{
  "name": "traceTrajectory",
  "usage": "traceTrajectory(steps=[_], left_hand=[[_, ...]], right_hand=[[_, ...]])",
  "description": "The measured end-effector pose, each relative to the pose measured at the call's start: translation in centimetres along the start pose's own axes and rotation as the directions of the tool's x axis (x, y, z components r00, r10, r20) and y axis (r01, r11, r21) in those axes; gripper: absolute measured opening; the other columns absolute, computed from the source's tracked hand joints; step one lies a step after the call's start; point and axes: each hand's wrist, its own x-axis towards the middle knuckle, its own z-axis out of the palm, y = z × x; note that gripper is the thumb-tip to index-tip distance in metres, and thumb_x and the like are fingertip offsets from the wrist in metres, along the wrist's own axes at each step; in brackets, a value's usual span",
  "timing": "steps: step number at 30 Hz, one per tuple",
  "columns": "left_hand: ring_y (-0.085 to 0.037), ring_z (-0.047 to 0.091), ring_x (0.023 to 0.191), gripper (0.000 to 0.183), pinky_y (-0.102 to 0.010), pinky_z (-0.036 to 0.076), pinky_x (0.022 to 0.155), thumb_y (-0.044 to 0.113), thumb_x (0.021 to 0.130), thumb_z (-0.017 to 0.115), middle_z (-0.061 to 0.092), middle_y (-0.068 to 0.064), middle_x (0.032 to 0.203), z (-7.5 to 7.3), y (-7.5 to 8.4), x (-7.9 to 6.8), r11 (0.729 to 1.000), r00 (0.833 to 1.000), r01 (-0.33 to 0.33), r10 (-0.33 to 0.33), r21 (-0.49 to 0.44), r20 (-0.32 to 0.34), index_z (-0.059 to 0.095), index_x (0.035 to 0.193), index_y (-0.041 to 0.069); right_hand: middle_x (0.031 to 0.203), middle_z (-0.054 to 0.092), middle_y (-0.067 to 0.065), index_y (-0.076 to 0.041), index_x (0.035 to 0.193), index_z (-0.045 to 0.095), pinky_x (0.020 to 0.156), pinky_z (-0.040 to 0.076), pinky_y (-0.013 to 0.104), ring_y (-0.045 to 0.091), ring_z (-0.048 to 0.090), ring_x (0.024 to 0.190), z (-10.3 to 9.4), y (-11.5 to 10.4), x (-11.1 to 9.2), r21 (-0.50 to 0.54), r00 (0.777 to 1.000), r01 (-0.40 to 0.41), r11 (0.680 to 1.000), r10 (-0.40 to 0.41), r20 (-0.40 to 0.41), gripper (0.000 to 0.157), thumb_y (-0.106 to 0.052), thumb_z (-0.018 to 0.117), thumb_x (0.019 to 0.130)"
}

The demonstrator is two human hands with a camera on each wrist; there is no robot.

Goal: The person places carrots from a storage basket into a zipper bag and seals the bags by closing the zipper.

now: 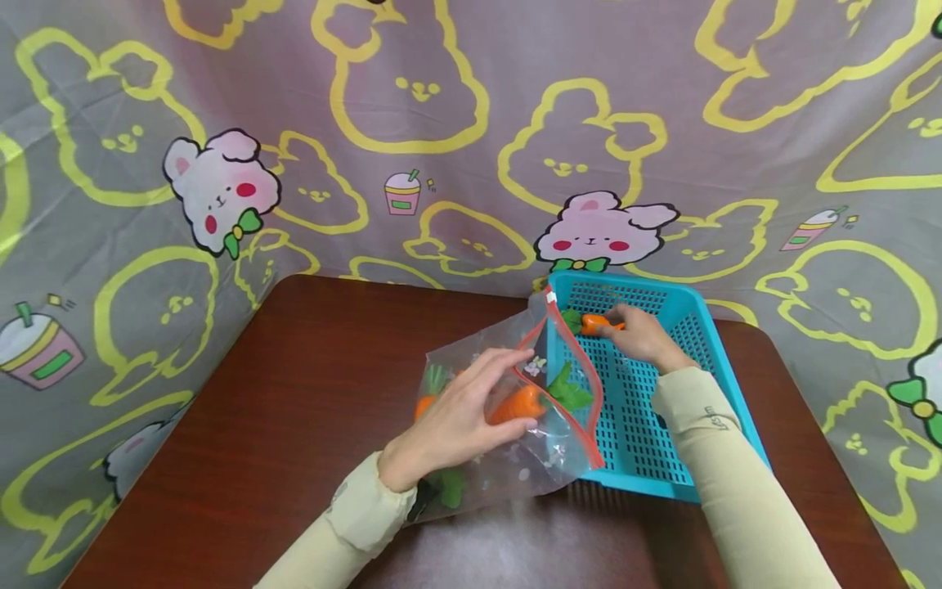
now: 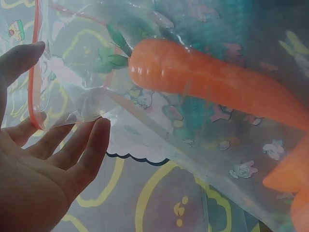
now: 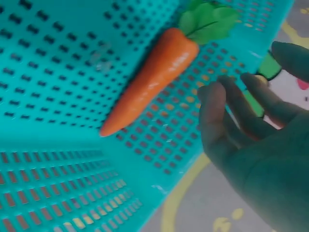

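My left hand [image 1: 464, 409] lies over a clear plastic zip bag [image 1: 508, 474] with a red zip edge. In the left wrist view its thumb and fingertips touch the bag's mouth, spread apart. Inside the bag a carrot [image 2: 193, 70] with green leaves points its leafy end at the opening; more orange and green pieces show deeper in. My right hand [image 1: 640, 334] reaches into the blue-green basket [image 1: 625, 417], beside another leafy carrot [image 3: 154, 77] near its far left corner. The right wrist view shows the fingers loosely spread, apart from that carrot.
Bag and basket stand side by side on a dark reddish-brown table [image 1: 294, 393]; the bag's mouth overlaps the basket's left rim. Close behind the table hangs a grey cloth [image 1: 471, 180] printed with yellow outlined rabbits, and it continues along both sides.
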Motion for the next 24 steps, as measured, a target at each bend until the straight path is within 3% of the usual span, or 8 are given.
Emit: traceTrajectory(steps=[7,16,24], left_hand=[[-0.019,0.053,0.117,0.074,-0.036,0.052,0.094,0.030,0.081,0.078,0.049,-0.004,0.138,0.1,0.1,0.0,1.000,1.000,-0.003,0.003,-0.004,0.009,0.040,0.144,0.014],[-0.019,0.052,0.119,0.074,-0.037,0.051,0.095,0.030,0.082,0.078,0.048,-0.003,0.139,0.1,0.2,-0.1,1.000,1.000,0.014,-0.014,-0.009,0.022,0.040,0.144,0.014],[-0.018,0.051,0.121,0.074,-0.035,0.051,0.096,0.031,0.082,0.077,0.047,0.003,0.140,0.1,0.3,-0.2,0.999,0.999,0.032,-0.032,0.001,0.025,0.039,0.145,0.019]], right_hand=[[0.138,0.041,0.037,0.013,0.140,0.036,0.093,0.045,0.058,0.048,0.049,0.116,1.2,1.6,1.0,-0.039,0.999,0.044,0.998,-0.043,0.026,0.056,-0.023,0.050,0.100],[0.147,0.025,0.038,0.013,0.146,0.021,0.104,0.034,0.064,0.054,0.034,0.130,3.1,2.2,2.1,-0.054,1.000,0.014,0.998,-0.013,0.027,0.064,-0.019,0.051,0.099],[0.148,0.024,0.037,0.014,0.144,0.023,0.107,0.030,0.064,0.053,0.031,0.132,3.8,2.3,2.9,-0.112,1.000,0.021,0.994,-0.020,0.010,0.065,-0.016,0.054,0.096]])
